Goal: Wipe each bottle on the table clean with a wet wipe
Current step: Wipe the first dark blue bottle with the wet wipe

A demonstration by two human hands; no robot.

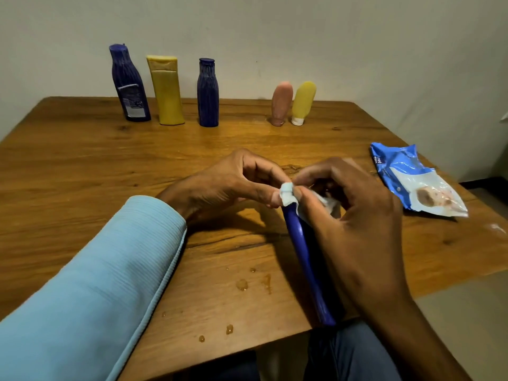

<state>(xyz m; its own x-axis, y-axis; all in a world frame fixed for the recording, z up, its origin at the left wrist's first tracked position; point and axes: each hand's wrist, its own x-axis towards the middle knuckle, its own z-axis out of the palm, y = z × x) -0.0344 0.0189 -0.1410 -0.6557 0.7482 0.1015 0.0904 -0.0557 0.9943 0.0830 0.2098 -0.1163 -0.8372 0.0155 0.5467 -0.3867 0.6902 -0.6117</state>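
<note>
Both hands meet over the middle of the table (82, 166). Right hand (354, 224) curls round the upper part of a blue bottle (305, 259) and pinches a white wipe (288, 195) against its top; more of the wipe is bunched under the fingers. Left hand (233, 182), in a light blue sleeve (96, 284), pinches the same wipe from the 9 o'clock side, thumb and forefinger closed on it, other fingers curled.

That bottle's long axis runs from about 5 o'clock to 11 o'clock: its base is at the near table edge, its top points away and slightly left, tilted up off the wood.

Along the far edge, from 10 to 1 o'clock, stand a dark blue bottle (129, 83) with its label facing out, a yellow bottle (166, 90), a second dark blue bottle (208, 93), then a pink tube (281, 103) and a yellow tube (302, 103), touching, both standing on their caps.

At 3 o'clock a blue and white wipe pack (412, 180) lies flat, its flap open. Small amber droplets (242, 284) dot the wood near 6 o'clock.
</note>
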